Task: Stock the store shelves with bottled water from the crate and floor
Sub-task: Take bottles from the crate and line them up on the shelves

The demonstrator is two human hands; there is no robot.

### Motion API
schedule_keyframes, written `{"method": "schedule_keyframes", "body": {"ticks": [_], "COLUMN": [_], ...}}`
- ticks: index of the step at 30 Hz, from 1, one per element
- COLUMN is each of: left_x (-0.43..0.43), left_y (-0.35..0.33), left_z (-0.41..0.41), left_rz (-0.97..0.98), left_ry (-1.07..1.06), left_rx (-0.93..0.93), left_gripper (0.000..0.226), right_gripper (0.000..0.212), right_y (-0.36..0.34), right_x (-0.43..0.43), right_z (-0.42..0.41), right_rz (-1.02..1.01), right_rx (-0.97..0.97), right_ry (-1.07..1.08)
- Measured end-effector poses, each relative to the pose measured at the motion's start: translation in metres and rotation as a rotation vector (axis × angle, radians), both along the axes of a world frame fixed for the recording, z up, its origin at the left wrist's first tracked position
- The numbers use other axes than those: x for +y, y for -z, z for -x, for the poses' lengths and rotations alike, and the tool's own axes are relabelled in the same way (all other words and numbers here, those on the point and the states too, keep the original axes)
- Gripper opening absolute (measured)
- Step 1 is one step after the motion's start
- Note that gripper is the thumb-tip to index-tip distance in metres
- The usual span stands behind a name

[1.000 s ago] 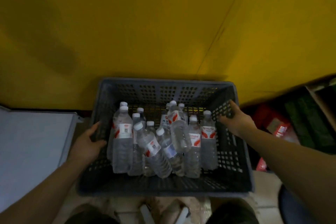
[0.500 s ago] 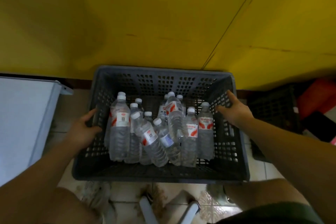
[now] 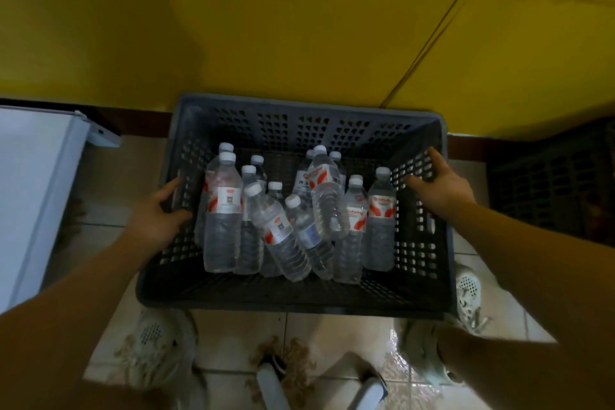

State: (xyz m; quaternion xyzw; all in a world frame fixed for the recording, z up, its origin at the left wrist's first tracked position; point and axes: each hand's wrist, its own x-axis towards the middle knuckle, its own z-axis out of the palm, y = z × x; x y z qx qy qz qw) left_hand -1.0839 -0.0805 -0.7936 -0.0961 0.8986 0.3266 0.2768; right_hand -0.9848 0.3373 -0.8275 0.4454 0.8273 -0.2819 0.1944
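Grey plastic crate [image 3: 293, 296] is hanging between both hands above the tiled floor [image 3: 233, 336], its long axis running left to right. Left hand [image 3: 156, 213] is clamping the left wall, right hand [image 3: 439, 183] the right wall, equally near. Water bottles [image 3: 293, 213] are standing and leaning inside, mid-crate, between the hands.
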Motion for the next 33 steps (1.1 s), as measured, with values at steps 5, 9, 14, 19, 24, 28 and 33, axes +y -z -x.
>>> {"method": "schedule_keyframes", "body": {"ticks": [5,9,14,19,24,28,33], "left_x": [-0.003,-0.007,0.007,0.089,0.156,0.176,0.169], "left_y": [0.001,0.005,0.016,0.030,0.070,0.088,0.092], "left_z": [-0.006,-0.012,-0.022,-0.038,-0.035,-0.034,-0.040], "left_rz": [-0.026,-0.006,0.415,0.050,-0.254,-0.379,-0.464], "left_ry": [0.109,0.094,0.397,0.388,0.166,-0.072,-0.207], "left_rx": [0.033,0.007,0.296,0.196,-0.209,-0.559,-0.703], "left_gripper": [0.081,0.075,0.089,0.070,0.039,0.007,0.007], "right_gripper": [0.085,0.092,0.091,0.083,0.078,0.057,0.047], "right_y": [-0.006,-0.014,-0.021,0.006,0.056,0.090,0.089], "right_x": [0.001,-0.005,-0.026,-0.066,-0.083,-0.101,-0.102], "right_z": [0.003,0.004,0.024,0.052,0.082,0.099,0.091], "right_rz": [-0.007,-0.106,-0.368,-0.141,0.144,0.372,0.373], "right_rx": [-0.042,-0.073,0.062,0.034,-0.035,-0.150,-0.080], "right_ry": [-0.088,-0.170,-0.442,-0.491,-0.417,-0.452,-0.334]}}
